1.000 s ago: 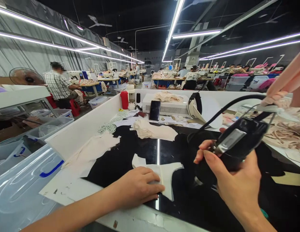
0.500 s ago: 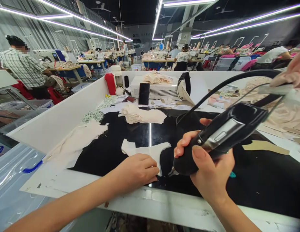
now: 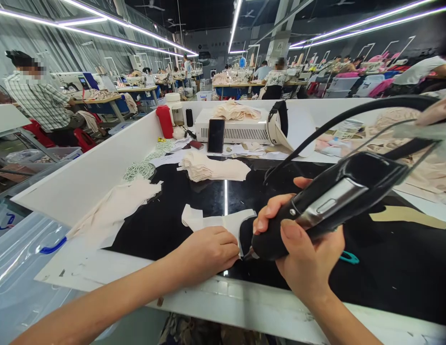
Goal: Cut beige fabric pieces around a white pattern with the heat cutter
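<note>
In the head view my right hand (image 3: 312, 258) is wrapped round a black corded hand tool (image 3: 327, 201) with a silver panel. Its narrow metal tip (image 3: 250, 255) points down and left, close to the right edge of a white cut fabric piece (image 3: 226, 221). My left hand (image 3: 208, 251) lies over the near part of that fabric, its fingers closed together at the edge beside the tip. The fingertips of the left hand are partly hidden. A black cable (image 3: 338, 112) curves up from the table behind the tool.
On the black tabletop (image 3: 388, 273) lie a stack of cream fabric pieces (image 3: 216, 167), more fabric (image 3: 115, 206) at left, a tan strip (image 3: 406, 215) and a teal item (image 3: 349, 258). A phone (image 3: 216, 135) leans against a white box (image 3: 244, 132). White side walls (image 3: 89, 163) border the table.
The tool tip has moved slightly left, closer to the fabric edge and my left fingers. My left hand has shifted a little right along the fabric. The view has turned slightly.
</note>
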A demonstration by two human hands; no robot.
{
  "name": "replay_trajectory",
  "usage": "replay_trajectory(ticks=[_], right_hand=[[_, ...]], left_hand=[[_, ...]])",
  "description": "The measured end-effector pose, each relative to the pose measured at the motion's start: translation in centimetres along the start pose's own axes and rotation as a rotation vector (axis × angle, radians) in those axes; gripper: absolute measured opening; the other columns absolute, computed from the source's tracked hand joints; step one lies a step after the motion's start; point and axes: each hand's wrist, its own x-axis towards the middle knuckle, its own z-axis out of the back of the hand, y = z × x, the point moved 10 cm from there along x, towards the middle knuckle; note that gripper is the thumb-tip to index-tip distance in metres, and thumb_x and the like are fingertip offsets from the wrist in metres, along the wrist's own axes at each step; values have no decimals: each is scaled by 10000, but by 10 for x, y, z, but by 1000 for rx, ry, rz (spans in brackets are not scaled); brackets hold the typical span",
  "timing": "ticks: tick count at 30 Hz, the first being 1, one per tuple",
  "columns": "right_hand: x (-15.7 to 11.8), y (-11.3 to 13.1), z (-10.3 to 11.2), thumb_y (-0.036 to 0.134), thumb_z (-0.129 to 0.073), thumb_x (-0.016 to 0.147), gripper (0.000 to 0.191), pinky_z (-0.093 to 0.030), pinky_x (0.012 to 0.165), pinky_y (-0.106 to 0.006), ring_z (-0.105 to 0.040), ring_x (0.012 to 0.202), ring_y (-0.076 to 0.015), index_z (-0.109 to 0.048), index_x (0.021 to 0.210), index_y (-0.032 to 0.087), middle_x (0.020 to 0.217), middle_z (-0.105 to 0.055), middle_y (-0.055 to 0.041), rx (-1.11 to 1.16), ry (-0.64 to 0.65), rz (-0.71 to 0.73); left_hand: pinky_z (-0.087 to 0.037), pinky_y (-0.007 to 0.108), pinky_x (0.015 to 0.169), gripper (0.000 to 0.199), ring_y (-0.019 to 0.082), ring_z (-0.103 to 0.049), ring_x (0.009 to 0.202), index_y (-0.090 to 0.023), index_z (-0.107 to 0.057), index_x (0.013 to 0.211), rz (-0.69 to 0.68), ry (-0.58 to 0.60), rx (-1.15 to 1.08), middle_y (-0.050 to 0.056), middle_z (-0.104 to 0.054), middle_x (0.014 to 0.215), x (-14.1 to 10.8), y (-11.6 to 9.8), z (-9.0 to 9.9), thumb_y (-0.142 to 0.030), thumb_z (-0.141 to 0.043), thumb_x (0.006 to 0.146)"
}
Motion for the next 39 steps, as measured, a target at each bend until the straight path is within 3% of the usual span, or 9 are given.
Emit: replay_trajectory(ticks=[13,20,29,33,39], right_hand=[[2,-2,-1,542,-969,945,597,-585,577,-352,-684,595,-174,-623,1380,325,878,-728,61,-53,2,22],[2,0,-2,531,-980,934,585,-570,540,-352,-683,579,-188,-637,1364,332,875,-739,51,-56,2,21],[3,0,0,528,-1017,894,596,-555,513,-355,-673,573,-196,-664,1333,334,860,-746,47,-44,-20,7],[3,1,-1,543,-1013,885,592,-566,502,-364,-655,568,-201,-662,1316,339,852,-728,40,-55,-30,5],[4,1,0,538,-1016,883,594,-584,517,-359,-664,570,-195,-667,1316,326,847,-736,42,-50,-34,8]], left_hand=[[-627,376,956,259,231,-782,1010,-145,-769,1056,-12,9,-33,80,-831,1063,-1,0,-5,-219,-589,1227],[-620,348,955,236,218,-782,1036,-160,-785,1092,37,-10,-89,89,-829,1138,-2,10,2,-206,-593,1223],[-589,329,921,203,213,-733,953,-173,-746,1014,127,-9,-19,54,-767,1038,5,17,5,-254,-687,1191],[-593,328,968,151,213,-756,1024,-176,-743,1073,73,-58,-77,69,-793,1130,4,14,5,-190,-654,1194],[-602,342,1006,186,214,-793,1051,-156,-755,1150,-45,-39,-112,72,-844,1105,-1,10,0,-75,-591,1185]])
